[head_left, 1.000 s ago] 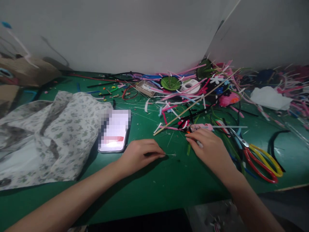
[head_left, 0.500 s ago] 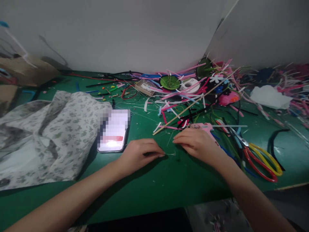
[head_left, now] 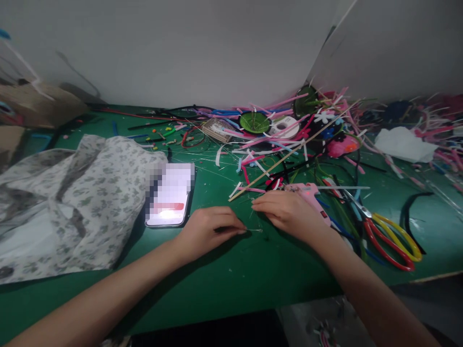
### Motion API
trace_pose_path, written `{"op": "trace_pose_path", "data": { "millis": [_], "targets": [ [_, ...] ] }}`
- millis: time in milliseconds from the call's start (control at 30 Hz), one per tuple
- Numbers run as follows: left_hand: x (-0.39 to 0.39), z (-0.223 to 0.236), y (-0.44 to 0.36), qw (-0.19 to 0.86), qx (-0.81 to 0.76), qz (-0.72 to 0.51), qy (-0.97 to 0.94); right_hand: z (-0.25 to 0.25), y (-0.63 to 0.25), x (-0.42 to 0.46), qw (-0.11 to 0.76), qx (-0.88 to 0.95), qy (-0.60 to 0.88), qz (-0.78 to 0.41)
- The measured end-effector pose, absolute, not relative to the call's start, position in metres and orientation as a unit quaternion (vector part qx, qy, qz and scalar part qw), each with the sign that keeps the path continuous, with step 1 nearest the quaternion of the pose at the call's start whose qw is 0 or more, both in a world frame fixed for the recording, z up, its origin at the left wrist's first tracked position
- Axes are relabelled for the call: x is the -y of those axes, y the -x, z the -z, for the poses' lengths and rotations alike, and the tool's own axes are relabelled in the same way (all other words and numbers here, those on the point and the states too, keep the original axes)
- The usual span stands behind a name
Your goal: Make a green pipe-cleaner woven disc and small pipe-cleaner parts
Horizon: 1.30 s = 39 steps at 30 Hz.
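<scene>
My left hand (head_left: 213,227) is closed in a pinch over the green table. From its fingertips a thin, pale strand (head_left: 256,230) points right, with a small shiny blob at its tip. My right hand (head_left: 287,209) is bent over the table just past that tip, fingers pressed together. Whatever it pinches is too fine to make out; faint clear threads show near its fingertips. Behind this hand lies a pink glue gun (head_left: 310,193), partly covered by it. A thin wooden stick (head_left: 269,171) slants across the pile beyond both hands.
A lit phone (head_left: 171,212) and a patterned cloth (head_left: 104,193) lie to the left. Scissors with red and yellow handles (head_left: 392,241) rest at the right. Pipe cleaners, a white ribbon spool (head_left: 289,127), a green dish (head_left: 255,123) and white tissue (head_left: 405,144) crowd the back.
My right hand has shifted slightly left and up, uncovering more of the glue gun. My left hand and its strand have hardly moved.
</scene>
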State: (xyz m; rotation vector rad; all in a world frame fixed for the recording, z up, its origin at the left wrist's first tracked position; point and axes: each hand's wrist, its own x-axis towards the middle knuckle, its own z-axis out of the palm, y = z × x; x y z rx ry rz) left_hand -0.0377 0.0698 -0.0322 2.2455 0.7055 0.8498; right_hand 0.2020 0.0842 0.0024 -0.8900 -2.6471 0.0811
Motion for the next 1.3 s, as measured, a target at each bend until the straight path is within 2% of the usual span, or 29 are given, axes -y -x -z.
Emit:
{"op": "trace_pose_path", "data": {
  "millis": [867, 1300],
  "targets": [
    [-0.0696, 0.0341, 0.0389, 0.314, -0.269, -0.318, -0.853, 0.0028, -0.2010, -0.0816, 0.203, 0.932, 0.296, -0.045],
    [-0.0692, 0.0346, 0.0384, 0.315, -0.268, -0.319, -0.853, 0.0030, -0.2000, -0.0809, 0.172, 0.939, 0.291, -0.057]
  ]
}}
